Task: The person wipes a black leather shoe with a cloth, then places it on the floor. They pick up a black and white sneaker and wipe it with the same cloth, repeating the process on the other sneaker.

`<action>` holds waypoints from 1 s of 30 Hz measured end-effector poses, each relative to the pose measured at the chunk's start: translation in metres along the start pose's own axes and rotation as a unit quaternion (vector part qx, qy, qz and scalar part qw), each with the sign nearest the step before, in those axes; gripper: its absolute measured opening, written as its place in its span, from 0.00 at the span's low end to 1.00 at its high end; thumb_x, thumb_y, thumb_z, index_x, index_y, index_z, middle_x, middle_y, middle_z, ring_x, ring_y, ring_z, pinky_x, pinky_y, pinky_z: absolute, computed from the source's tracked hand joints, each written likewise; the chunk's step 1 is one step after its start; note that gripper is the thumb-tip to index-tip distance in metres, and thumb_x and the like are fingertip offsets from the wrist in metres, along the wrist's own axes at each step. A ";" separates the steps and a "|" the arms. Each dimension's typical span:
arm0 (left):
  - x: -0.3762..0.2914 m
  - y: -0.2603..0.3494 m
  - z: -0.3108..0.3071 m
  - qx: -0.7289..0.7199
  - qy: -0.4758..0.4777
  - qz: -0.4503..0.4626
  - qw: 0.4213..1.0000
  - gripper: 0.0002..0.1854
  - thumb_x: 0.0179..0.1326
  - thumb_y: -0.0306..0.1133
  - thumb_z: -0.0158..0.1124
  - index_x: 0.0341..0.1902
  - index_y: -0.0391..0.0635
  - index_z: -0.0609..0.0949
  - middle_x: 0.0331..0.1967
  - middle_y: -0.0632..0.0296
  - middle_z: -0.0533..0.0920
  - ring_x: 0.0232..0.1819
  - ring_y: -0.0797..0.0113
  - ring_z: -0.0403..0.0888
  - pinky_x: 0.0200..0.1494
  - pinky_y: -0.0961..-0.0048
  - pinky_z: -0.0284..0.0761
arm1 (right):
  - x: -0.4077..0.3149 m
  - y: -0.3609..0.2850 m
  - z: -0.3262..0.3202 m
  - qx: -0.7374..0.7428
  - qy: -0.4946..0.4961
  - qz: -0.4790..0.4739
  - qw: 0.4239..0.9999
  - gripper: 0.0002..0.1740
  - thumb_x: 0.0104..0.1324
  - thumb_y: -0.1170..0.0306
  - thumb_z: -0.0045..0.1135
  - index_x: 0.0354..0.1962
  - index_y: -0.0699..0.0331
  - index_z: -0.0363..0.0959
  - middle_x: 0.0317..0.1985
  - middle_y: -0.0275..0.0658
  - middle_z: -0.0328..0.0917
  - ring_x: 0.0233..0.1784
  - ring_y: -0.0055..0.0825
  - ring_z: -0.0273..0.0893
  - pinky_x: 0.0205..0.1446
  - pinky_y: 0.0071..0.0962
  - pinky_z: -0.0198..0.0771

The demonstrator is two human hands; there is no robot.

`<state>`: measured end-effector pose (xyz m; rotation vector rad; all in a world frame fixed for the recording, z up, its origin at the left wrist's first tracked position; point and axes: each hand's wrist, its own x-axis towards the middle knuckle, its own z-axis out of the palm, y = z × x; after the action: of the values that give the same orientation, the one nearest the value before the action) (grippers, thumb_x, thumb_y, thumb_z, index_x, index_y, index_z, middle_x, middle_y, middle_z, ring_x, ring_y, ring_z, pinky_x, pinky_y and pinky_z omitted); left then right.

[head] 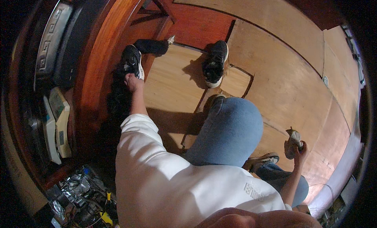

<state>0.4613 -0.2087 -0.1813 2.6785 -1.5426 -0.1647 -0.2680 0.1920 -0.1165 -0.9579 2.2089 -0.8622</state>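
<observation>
My left hand (134,81) grips the heel end of a black sneaker (131,60) with a white sole, beside the reddish wooden furniture at the upper left. The other black sneaker (215,64) stands apart on the wooden floor boards, toe pointing away from me. At the right, my right hand (301,151) holds a crumpled grey item (293,142), perhaps cloth, above the floor; its exact kind is unclear. My bent knee in blue jeans (232,131) lies between the two hands. The fingers of the left hand are partly in shadow.
A dark cylindrical object (153,47) with a pale tip lies beyond the left sneaker. Reddish wooden furniture (101,48) runs along the left. Two pale plastic devices (60,126) stand there, with tangled cables and foil (79,186) below. A cut panel (239,80) lies near the right sneaker.
</observation>
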 end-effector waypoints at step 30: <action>-0.048 0.156 0.071 -0.534 -0.257 0.153 0.791 0.15 0.57 0.28 0.63 0.47 0.38 0.75 0.34 0.58 0.82 0.34 0.71 0.81 0.36 0.75 0.77 | 0.000 0.001 0.010 0.003 0.013 -0.012 1.000 0.16 0.53 0.83 0.54 0.42 0.65 0.70 0.26 0.29 0.63 0.30 0.17 0.62 0.34 0.19 0.63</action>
<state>0.2952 -0.2448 -0.2337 1.5011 -1.2983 -1.3584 -0.2613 0.1886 -0.1235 -0.9781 2.2185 -0.8973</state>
